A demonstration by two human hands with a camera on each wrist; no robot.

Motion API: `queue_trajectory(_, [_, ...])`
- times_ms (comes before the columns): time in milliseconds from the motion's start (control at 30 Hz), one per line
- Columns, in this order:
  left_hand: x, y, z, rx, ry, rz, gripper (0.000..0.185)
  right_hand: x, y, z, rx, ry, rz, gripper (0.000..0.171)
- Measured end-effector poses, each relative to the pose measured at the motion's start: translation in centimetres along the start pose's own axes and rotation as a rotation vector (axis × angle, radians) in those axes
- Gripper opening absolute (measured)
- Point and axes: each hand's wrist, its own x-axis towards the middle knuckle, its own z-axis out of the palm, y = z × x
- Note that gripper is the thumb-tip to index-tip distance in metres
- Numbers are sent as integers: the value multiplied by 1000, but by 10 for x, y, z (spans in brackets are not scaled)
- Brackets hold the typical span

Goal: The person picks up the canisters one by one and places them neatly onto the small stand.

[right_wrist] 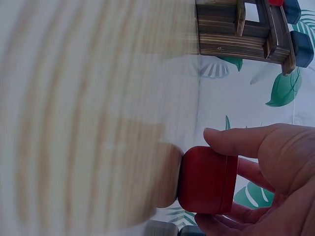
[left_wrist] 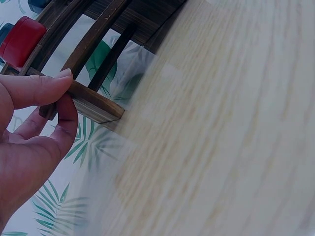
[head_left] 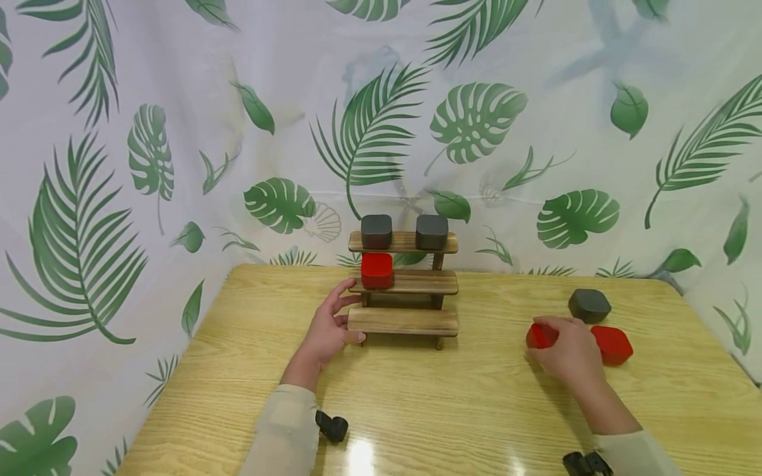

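Note:
A small three-step wooden shelf [head_left: 403, 321] stands on the table. My left hand [head_left: 326, 330] pinches the left end of its lowest step, thumb in front, as the left wrist view shows. On the top step sit two black boxes with rounded corners, one on the left [head_left: 376, 231] and one on the right [head_left: 431, 231]. A red box [head_left: 377, 271] sits at the left of the middle step. Over on the right, my right hand [head_left: 568, 354] grips another red box [right_wrist: 204, 179] between thumb and fingers, at or just above the tabletop.
Close beside my right hand lies a further red box [head_left: 613, 345], with a black box [head_left: 589, 305] behind it. The light wooden table [head_left: 452, 403] ends at a leaf-patterned cloth [head_left: 512, 165] at the back. Dark wrist cameras [head_left: 332, 426] sit on both sleeves.

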Motion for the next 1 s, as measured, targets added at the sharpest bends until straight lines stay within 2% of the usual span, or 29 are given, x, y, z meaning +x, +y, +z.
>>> queue_trajectory(333, [0, 0, 0, 7, 5, -2, 104, -2, 2, -1, -8, -8, -12, 63])
queue_trajectory(667, [0, 0, -1, 28, 5, -7, 106, -2, 2, -1, -1, -23, 14, 66])
queue_trajectory(1000, [0, 2, 0, -1, -3, -7, 107, -3, 1, 1, 32, 14, 17, 60])
